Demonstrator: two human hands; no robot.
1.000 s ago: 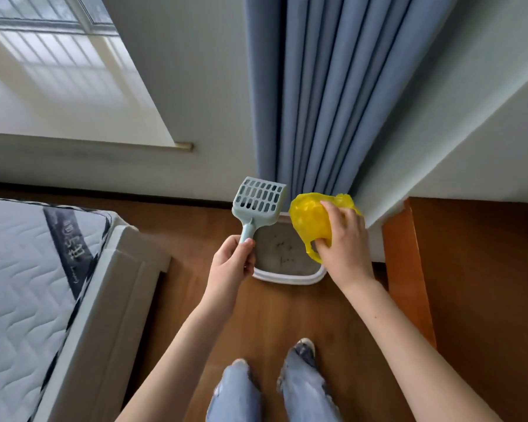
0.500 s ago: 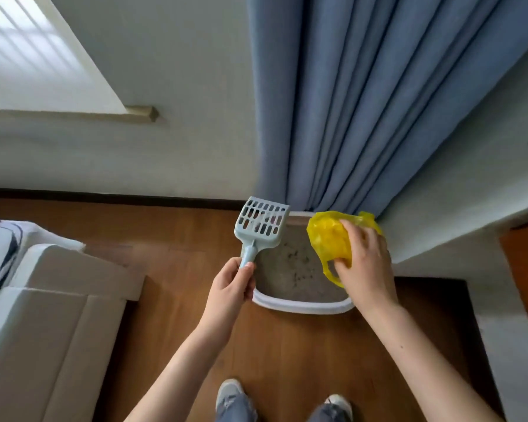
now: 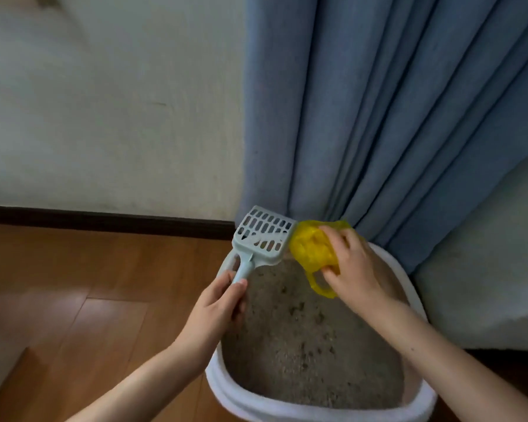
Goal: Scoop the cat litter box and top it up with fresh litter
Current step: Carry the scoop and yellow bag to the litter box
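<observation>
A white litter box (image 3: 317, 411) stands on the floor right below me, filled with grey-brown litter (image 3: 311, 345) that carries several dark clumps. My left hand (image 3: 218, 306) grips the handle of a pale blue slotted scoop (image 3: 262, 237), held above the box's far left rim with its head pointing away. My right hand (image 3: 355, 269) holds a crumpled yellow plastic bag (image 3: 310, 249) above the box's far end, just right of the scoop head. One bag handle loop hangs down below my fingers.
A blue curtain (image 3: 378, 117) hangs behind the box and touches its far rim. A white wall (image 3: 104, 117) with a dark baseboard (image 3: 104, 220) runs left. Wooden floor (image 3: 89, 300) spreads to the left. A pale ledge (image 3: 485, 284) rises at the right.
The view has closed in on the litter box, which now fills the lower middle. Both hands keep the scoop and the bag and sit over the box. The bed has left the view.
</observation>
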